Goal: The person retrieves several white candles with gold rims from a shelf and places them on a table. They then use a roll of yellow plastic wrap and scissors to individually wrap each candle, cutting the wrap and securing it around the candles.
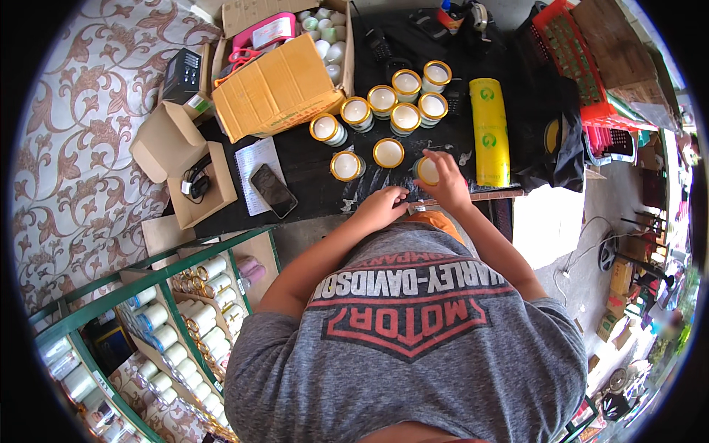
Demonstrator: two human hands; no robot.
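My right hand [446, 181] is closed around a white candle in a glass jar with a gold rim [427, 171], near the table's front edge. My left hand [382, 207] lies at that edge to its left, fingers curled; what they hold, if anything, is too small to make out. Close in front of my hands stand two more jar candles, one in the middle [388, 153] and one at the left [346, 166]. Behind these, several similar jar candles [405, 118] form a loose group, all upright, with a wick showing in some.
A yellow roll [490, 133] lies right of the candles. Leftward are a phone [274, 190] on a notebook [249, 167], an open small carton [209, 210] with a black cable, and a large carton [284, 85] of white candles. A green-framed rack [159, 277] stands below left.
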